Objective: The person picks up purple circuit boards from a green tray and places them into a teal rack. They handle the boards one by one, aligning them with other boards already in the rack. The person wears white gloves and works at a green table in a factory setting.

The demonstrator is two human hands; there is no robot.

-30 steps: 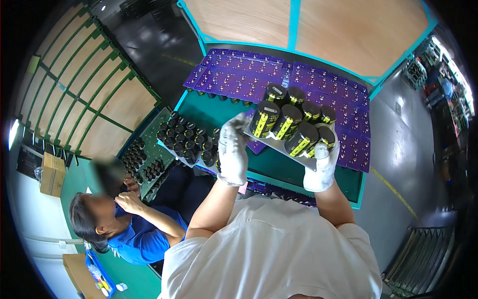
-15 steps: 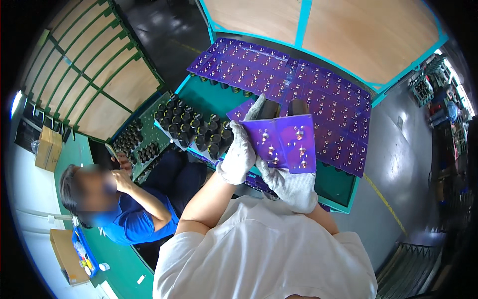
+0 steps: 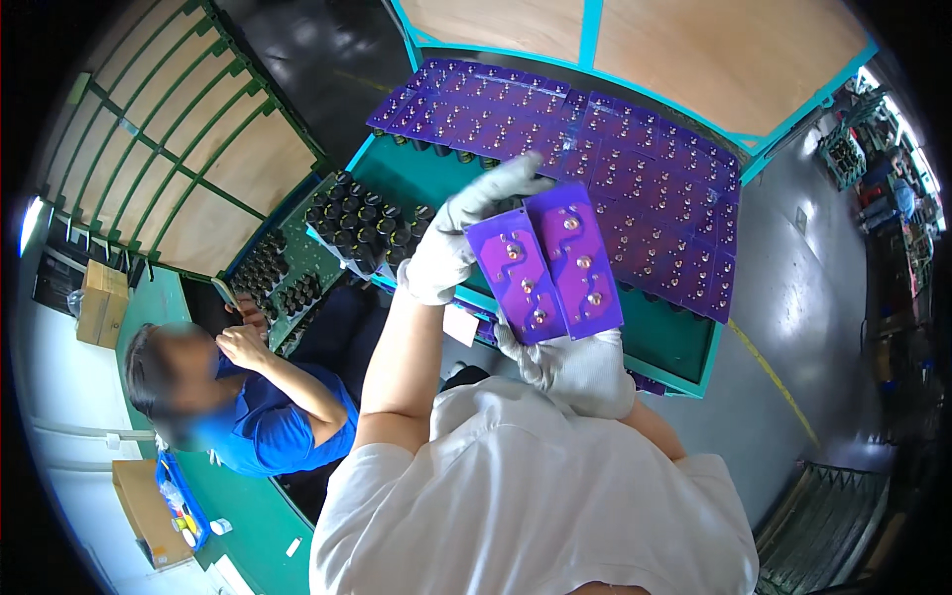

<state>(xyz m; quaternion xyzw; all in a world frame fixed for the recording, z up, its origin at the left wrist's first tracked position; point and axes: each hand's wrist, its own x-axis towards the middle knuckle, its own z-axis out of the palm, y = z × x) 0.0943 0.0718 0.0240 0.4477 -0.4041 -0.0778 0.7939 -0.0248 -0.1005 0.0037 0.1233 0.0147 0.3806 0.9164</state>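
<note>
Two purple circuit boards [image 3: 582,260] with silvery metal terminals stand side by side in front of me, tilted and slightly out of line. My right hand [image 3: 575,372], in a white glove, grips them from below, its thumb at their lower left edge; its other fingers are hidden behind. My left hand [image 3: 476,218], also gloved, is at their upper left with fingers stretched out past the top edge. Whether it touches the left board I cannot tell. Behind the boards, many similar purple boards [image 3: 659,213] lie in rows on the green-topped cart [image 3: 397,188].
Black cylindrical parts [image 3: 362,223] stand grouped at the cart's left. A co-worker in a blue shirt [image 3: 288,421] sits at my left by a green bench [image 3: 248,516]. A blue tray [image 3: 183,501] and cardboard box [image 3: 149,506] lie there. Wooden panels in a turquoise frame [image 3: 590,45] rise behind the cart.
The two boards have turned and shifted slightly left and up in my right hand. My left hand has moved up from their left edge, fingers stretching out. Black cylinders behind them are now hidden.
</note>
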